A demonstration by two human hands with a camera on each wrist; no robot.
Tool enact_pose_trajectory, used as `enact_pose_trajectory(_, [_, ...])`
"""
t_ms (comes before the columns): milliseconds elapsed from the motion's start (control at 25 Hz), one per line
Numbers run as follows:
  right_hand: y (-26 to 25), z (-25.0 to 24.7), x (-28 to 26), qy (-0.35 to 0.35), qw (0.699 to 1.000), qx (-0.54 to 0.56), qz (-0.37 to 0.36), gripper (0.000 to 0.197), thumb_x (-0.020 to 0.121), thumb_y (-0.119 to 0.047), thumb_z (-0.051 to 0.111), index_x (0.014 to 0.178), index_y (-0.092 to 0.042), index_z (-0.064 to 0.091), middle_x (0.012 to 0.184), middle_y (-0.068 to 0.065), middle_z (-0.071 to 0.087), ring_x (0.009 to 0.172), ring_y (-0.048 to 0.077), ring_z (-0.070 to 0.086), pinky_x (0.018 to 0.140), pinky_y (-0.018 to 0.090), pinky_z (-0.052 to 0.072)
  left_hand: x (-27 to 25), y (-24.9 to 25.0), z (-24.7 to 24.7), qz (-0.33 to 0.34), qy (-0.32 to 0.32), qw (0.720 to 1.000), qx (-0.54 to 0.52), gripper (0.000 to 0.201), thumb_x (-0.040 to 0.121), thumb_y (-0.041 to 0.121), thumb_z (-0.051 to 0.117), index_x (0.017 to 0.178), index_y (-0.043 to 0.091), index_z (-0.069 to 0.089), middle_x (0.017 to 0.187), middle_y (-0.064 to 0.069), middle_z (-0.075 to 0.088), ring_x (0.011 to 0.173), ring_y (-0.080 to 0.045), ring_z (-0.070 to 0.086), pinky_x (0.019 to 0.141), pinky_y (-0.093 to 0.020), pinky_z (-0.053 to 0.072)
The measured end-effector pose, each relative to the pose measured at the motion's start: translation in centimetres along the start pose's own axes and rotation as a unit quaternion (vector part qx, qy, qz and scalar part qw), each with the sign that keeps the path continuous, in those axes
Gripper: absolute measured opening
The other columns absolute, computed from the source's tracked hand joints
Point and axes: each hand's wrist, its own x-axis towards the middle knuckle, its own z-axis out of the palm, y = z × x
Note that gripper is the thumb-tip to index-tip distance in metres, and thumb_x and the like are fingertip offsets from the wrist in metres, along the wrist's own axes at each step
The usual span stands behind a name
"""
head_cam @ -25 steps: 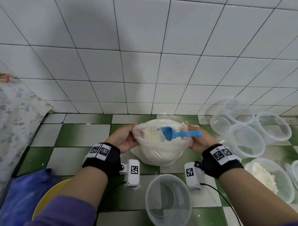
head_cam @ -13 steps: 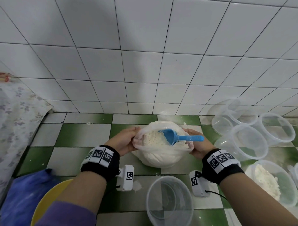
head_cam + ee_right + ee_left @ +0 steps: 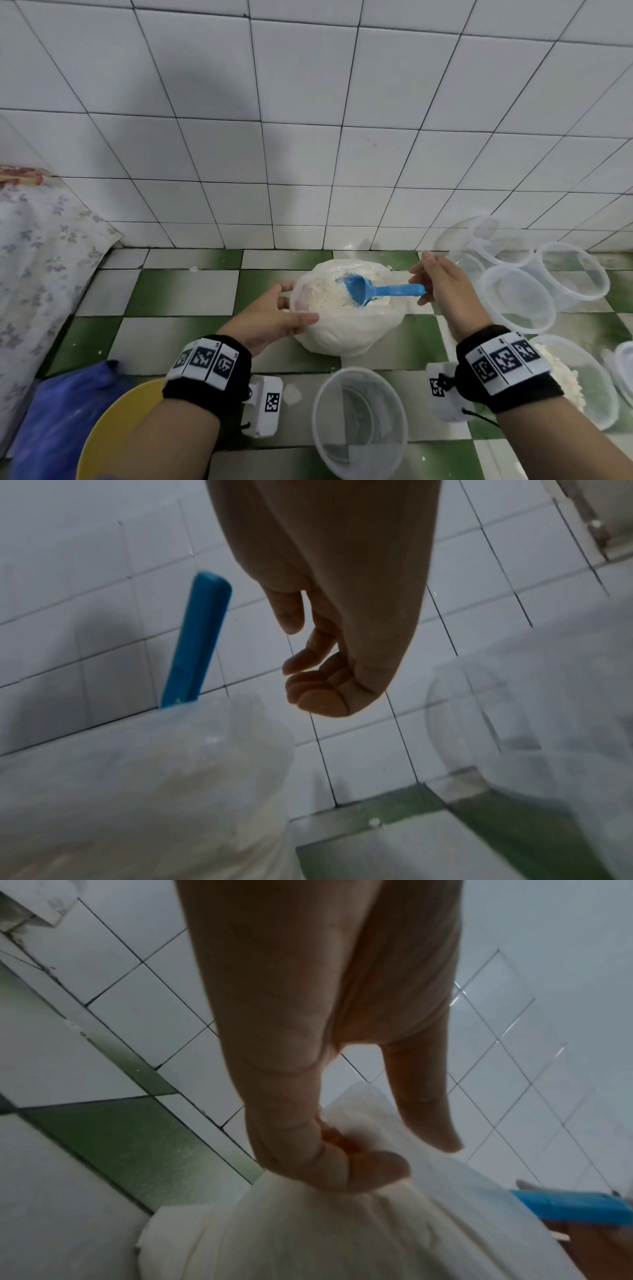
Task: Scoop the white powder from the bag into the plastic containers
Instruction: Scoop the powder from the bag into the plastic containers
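Note:
A clear plastic bag [image 3: 346, 329] of white powder [image 3: 325, 298] stands open on the green-and-white tiled floor. A blue scoop [image 3: 376, 291] lies in the powder, with its handle [image 3: 198, 642] pointing right. My left hand [image 3: 274, 315] grips the bag's left rim, its fingers [image 3: 342, 1172] curled into the plastic. My right hand [image 3: 442, 287] hovers by the end of the handle, its fingers [image 3: 318, 669] loosely curled and holding nothing. An empty round container [image 3: 359, 421] sits in front of the bag. A container [image 3: 579, 380] partly filled with powder is at the right.
Several empty clear containers [image 3: 517, 298] cluster at the back right against the white tiled wall [image 3: 308, 137]. A yellow bowl [image 3: 113, 428] and a blue cloth [image 3: 58, 418] lie at the front left. A floral fabric [image 3: 41, 260] covers the left side.
My right hand has let go of the bag's right rim and lifted up beside the scoop's handle. My left hand still holds the left rim.

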Motion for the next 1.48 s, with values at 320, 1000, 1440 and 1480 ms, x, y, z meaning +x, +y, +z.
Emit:
enact_pose_trajectory(320, [-4.3,1.9,-2.6,-0.147,0.869,-0.459,-0.113,0.037,0.084,-0.059,0.056,0.096,-0.023,0.057,0.08,-0.004,0.059,0.075,0.014,0.056,0.062,0.029,0.042,-1.3,-0.2,0.7,0.003,-0.025,0.991,0.134,0.081,0.073,-0.007,0.075,0.133,0.03,0.035,0.119,-0.018,0.057,0.103,-0.028,0.062,0.079,-0.033,0.059])
enact_pose_trajectory(1000, [-7.7,-1.8,-5.5,-0.005,0.726,-0.612,-0.312,0.011,0.089,-0.024,0.06,0.08,-0.019,0.061,0.064,-0.003,0.045,0.06,0.022,0.047,0.046,0.028,0.032,-0.7,-0.4,1.3,0.068,0.016,0.989,0.128,0.045,0.094,0.042,0.054,0.138,0.035,0.045,0.131,0.008,0.056,0.118,-0.014,0.055,0.106,-0.042,0.043])
enact_pose_trajectory(1440, [-3.2,0.7,-3.7,-0.093,0.849,-0.492,-0.168,0.022,0.09,-0.04,0.057,0.088,-0.02,0.064,0.067,-0.007,0.052,0.074,0.02,0.056,0.064,0.029,0.042,0.7,-1.9,1.8,0.063,0.0,0.994,0.085,0.088,0.068,0.072,0.056,0.147,0.044,0.029,0.15,0.017,0.038,0.137,-0.013,0.038,0.117,-0.043,0.028])
enact_pose_trajectory(1480, [-2.9,1.0,-3.6,-0.092,0.869,-0.461,-0.153,0.022,0.089,-0.04,0.059,0.086,-0.02,0.066,0.068,-0.007,0.053,0.074,0.019,0.056,0.064,0.028,0.041,0.7,-1.9,1.8,0.063,-0.004,0.994,0.084,0.087,0.069,0.073,0.055,0.147,0.045,0.029,0.15,0.017,0.037,0.138,-0.013,0.037,0.117,-0.043,0.027])
